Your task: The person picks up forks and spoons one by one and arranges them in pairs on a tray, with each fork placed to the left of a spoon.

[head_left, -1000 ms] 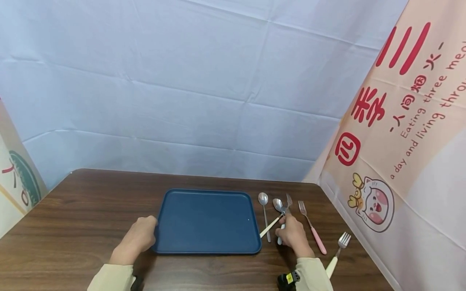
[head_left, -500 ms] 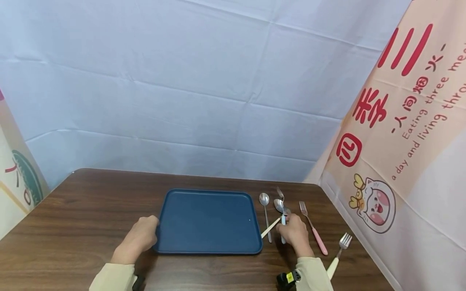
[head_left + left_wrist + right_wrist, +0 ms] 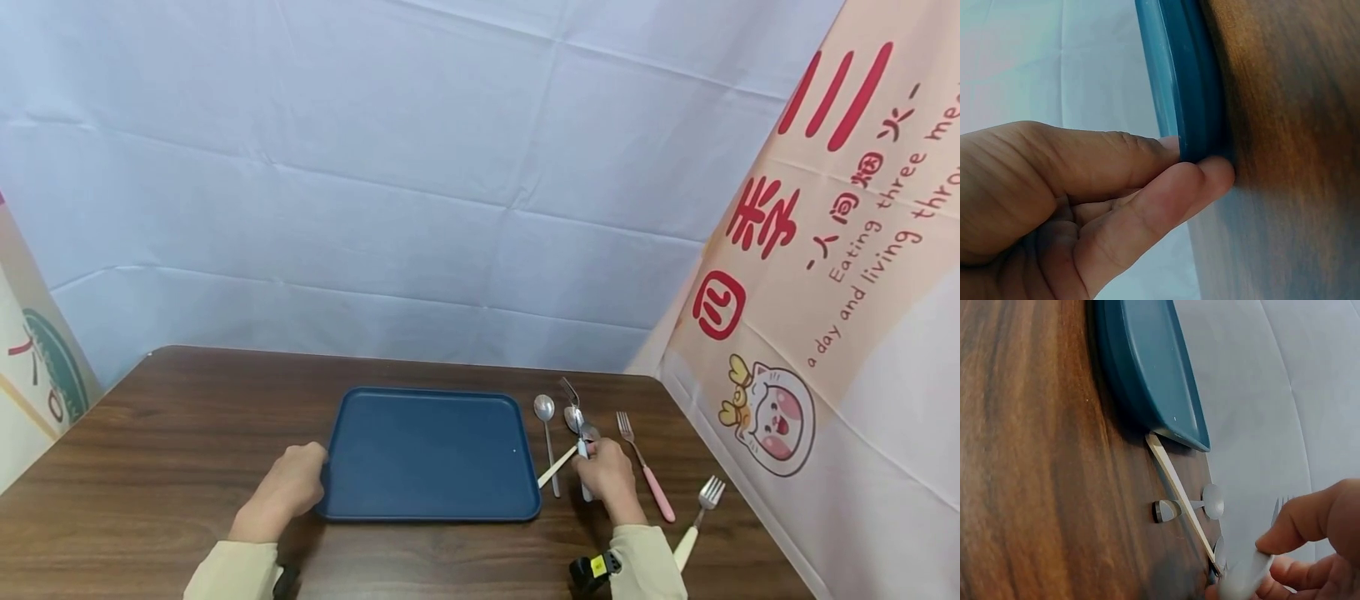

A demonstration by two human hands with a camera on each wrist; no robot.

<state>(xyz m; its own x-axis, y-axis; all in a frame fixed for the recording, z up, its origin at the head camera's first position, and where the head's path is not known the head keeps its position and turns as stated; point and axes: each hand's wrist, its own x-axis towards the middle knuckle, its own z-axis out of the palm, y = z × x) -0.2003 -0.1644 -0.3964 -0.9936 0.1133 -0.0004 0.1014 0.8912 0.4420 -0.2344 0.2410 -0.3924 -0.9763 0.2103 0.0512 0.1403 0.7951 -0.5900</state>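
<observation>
Holding a blue tray [image 3: 431, 454] by its left edge with the left hand [image 3: 295, 481], in the lower left part of the head view. Pinching that edge between the fingers [image 3: 1166, 203], seen up close in the middle of the left wrist view. Holding a pale-handled fork [image 3: 582, 448] in the right hand [image 3: 609, 477], to the right of the tray. Gripping its handle with bent fingers, seen at the bottom right of the right wrist view. Keeping the tray on the brown worktop [image 3: 187, 433], low in the middle of the head view. Just right of the tray, can see a silver spoon [image 3: 543, 407], round end toward the top of the frame. Can see a cream handle [image 3: 558, 467] too, slanting across that spoon from the tray's right edge; cannot tell if touching the tray. Just past the right hand, can see a shiny spoon [image 3: 573, 418], partly behind the held fork. Farther right, can see a pink-handled fork [image 3: 660, 498], and, near the lower right of the frame, a cream-handled fork [image 3: 686, 547]. At the back, can see a pale blue cloth [image 3: 337, 167], and at the right a printed cloth [image 3: 825, 333] with red signs and a smiling cat picture [image 3: 780, 429].
</observation>
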